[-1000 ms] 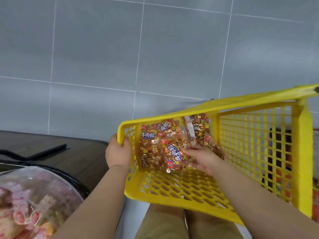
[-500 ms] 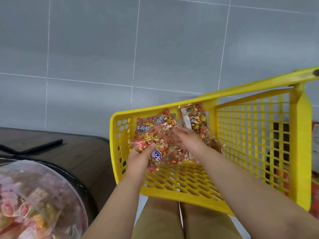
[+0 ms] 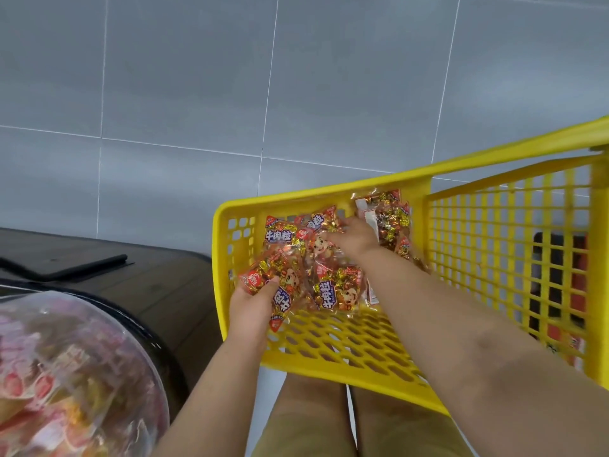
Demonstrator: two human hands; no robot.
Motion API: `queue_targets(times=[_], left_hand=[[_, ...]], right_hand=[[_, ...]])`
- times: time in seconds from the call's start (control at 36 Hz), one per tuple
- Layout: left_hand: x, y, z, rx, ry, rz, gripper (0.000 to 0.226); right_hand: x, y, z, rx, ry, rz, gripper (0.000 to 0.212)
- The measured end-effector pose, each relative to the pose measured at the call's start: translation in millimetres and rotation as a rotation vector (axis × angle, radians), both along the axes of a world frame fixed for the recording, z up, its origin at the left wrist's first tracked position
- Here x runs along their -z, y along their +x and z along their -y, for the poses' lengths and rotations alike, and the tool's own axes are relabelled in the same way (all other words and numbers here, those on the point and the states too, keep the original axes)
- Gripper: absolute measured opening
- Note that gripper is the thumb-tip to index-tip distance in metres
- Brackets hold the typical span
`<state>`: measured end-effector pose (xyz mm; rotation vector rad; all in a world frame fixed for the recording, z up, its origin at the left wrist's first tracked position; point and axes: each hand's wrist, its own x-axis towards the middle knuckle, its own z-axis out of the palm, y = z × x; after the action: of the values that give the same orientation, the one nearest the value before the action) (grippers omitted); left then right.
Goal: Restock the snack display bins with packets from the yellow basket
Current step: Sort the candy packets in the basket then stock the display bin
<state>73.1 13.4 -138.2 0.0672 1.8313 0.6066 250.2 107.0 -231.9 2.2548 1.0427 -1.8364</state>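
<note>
Grey tiles [image 3: 197, 94] behind the yellow basket [image 3: 329, 196]: our left hand [image 3: 253, 306] grips a beef-granule packet [image 3: 275, 275]; other packets [image 3: 339, 288] lie just beyond it, under our right hand [image 3: 354, 239], whose grip we cannot tell.

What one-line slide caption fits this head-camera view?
Left hand grips a snack packet in the tilted yellow basket while the right hand reaches among the other packets.

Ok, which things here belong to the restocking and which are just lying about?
Job: yellow basket, snack packets in it, the packet the left hand grips, right hand among the packets, clear display bin.
Lying about: black bar on the dark counter.
</note>
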Motion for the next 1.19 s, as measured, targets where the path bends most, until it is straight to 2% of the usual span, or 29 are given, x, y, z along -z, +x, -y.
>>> queue_targets(times=[0.14,0.25,0.31,0.39,0.5,0.56,0.58,0.67,0.75,0.83,0.89,1.03,1.11,1.19], left_hand=[[-9.1,1.6,-2.1,-0.028,0.011,-0.008,0.015],[-17.5,9.7,-8.8,-0.019,-0.010,0.045,0.016],[-20.2,18.3,-13.2,-0.030,-0.007,0.116,0.020],[-26.6,36.1,-20.3,-0.073,-0.036,0.226,0.032],[-33.5,52.1,-23.9,-0.012,-0.025,0.329,0.076],[-34.6,53.0,-22.4,0.091,-0.021,0.275,0.080],[-33.6,51.5,-20.4,0.115,-0.020,0.243,0.079],[-28.7,39.8,-13.3,0.091,0.001,0.151,0.066],[-28.1,23.2,-8.8,0.061,0.059,0.061,0.063],[-28.2,9.1,-6.2,0.087,0.091,-0.033,0.046],[-27.6,2.0,-3.5,0.086,0.091,-0.066,0.035],[-35.5,0.6,3.4,0.029,0.079,-0.102,0.033],[-42.5,4.5,9.1,-0.015,0.056,-0.111,0.045],[-51.5,8.2,18.3,-0.044,0.040,-0.112,0.051]], right_hand=[[-38.0,32.2,16.2,0.220,0.179,0.117,0.053],[-80.4,62.6,40.0,0.450,0.146,0.023,0.061],[-99.2,66.2,53.5,0.416,0.096,-0.055,0.065],[-114.4,56.4,72.3,0.328,0.055,-0.155,0.047],[-115.8,35.8,94.1,0.264,0.054,-0.258,0.041],[-113.1,31.0,97.5,0.260,0.073,-0.313,0.022],[-109.7,30.8,96.9,0.221,0.079,-0.326,0.020],[-100.7,33.7,81.9,0.128,0.109,-0.301,0.003],[-71.9,44.6,64.0,-0.028,0.184,-0.141,0.034],[-42.9,44.9,49.2,-0.477,0.152,-0.009,0.061],[-31.1,36.9,44.7,-0.691,0.109,0.022,0.073],[-23.7,19.2,47.2,-0.810,0.069,0.041,0.082],[-29.6,19.2,46.9,-0.759,0.032,0.032,0.088],[-46.7,26.6,50.0,-0.817,0.021,0.020,0.080]])
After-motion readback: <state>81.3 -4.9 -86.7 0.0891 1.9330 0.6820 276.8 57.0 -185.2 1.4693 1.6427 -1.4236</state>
